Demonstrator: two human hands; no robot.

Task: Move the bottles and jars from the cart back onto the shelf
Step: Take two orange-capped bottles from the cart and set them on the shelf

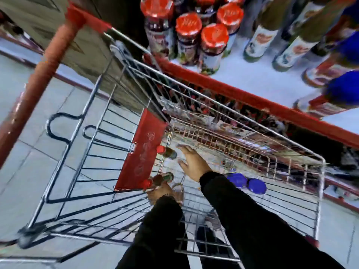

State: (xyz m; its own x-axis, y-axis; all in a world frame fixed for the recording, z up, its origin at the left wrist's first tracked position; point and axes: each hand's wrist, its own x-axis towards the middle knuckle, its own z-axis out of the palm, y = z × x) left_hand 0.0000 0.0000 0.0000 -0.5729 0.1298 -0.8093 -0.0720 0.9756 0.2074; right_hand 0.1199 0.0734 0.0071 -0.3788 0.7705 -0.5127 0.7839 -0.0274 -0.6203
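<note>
Both my arms reach down into a wire shopping cart (pixel 242 121). My right hand (pixel 194 164) is open, fingers spread, just right of a dark bottle with a red cap (pixel 167 152) lying in the basket. My left hand (pixel 165 193) is closed around two dark red-capped bottles (pixel 159 179) near the cart's red flap. Two blue lids (pixel 246 183) lie in the basket right of my right forearm. The white shelf (pixel 262 80) with a red front edge runs along the cart's far side.
On the shelf stand several red-lidded jars (pixel 211 45), tall labelled bottles (pixel 260 39) and blue-capped containers (pixel 343 88). The cart's red handle (pixel 44 74) and folded child seat (pixel 141 150) are at the left. Tiled floor surrounds the cart.
</note>
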